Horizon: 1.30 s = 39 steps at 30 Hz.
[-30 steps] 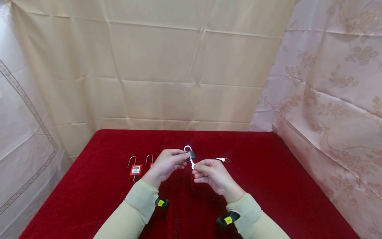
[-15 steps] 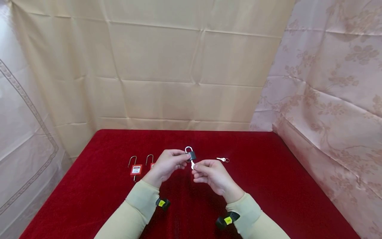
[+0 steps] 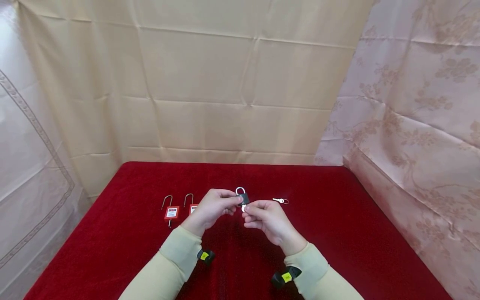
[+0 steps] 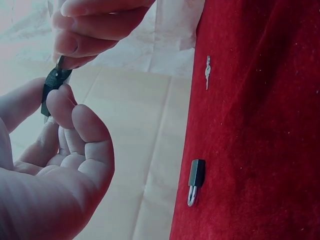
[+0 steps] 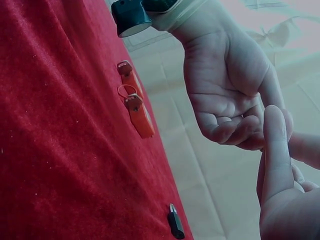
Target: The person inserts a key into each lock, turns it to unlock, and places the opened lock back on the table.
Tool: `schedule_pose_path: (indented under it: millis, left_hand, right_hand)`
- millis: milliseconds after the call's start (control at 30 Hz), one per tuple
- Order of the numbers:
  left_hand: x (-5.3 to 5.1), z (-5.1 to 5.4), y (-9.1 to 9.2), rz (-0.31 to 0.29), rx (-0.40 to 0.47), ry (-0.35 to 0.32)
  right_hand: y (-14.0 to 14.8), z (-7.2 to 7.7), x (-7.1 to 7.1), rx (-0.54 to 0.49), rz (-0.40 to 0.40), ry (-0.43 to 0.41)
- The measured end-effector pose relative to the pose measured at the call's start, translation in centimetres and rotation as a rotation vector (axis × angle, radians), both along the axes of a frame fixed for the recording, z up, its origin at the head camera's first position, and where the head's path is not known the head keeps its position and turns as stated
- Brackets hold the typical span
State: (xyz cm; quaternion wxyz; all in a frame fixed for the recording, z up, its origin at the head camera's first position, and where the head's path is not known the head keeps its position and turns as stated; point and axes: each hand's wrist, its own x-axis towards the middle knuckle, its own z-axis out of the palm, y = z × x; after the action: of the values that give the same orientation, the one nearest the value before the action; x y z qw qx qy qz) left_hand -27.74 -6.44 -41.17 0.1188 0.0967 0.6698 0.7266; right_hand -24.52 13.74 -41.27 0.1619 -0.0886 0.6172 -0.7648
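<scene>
Between thumb and fingers, my left hand holds a dark padlock above the table, its silver shackle pointing up. My right hand pinches a small silver key at the padlock's lower end. How deep the key sits cannot be made out. The left wrist view shows the dark padlock body between my left thumb and fingertips, with the right fingers just above. In the right wrist view both hands meet and the fingers hide the padlock.
Two red padlocks with raised shackles, one in full view and one partly behind my left hand, lie on the red cloth. A loose key on a ring lies right. Another dark padlock lies on the cloth.
My left hand has brought the padlock slightly right and down towards the right hand. Less of the key shows between padlock and right fingers. The right hand has hardly moved.
</scene>
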Motion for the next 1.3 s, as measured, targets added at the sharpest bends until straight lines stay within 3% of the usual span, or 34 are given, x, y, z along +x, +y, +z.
schedule_pose_path:
  millis: [300, 567, 833, 1067, 1300]
  left_hand:
    - [0.1, 0.2, -0.1, 0.018, 0.006, -0.001]
    - [0.3, 0.8, -0.3, 0.032, -0.008, 0.001]
    - [0.4, 1.0, -0.7, 0.011, -0.039, 0.000]
    - [0.4, 1.3, -0.9, 0.001, -0.033, -0.006]
    - [0.5, 1.4, -0.9, -0.004, -0.038, 0.002]
  right_hand:
    - [-0.1, 0.0, 0.0, 0.011, -0.001, 0.006]
    - [0.4, 0.5, -0.3, 0.153, -0.079, 0.132]
    - [2.1, 2.7, 0.2, 0.475, -0.295, 0.478]
    - [2.9, 4.4, 1.2, 0.698, -0.519, 0.903]
    - [2.9, 4.9, 1.8, 0.808, -0.559, 1.170]
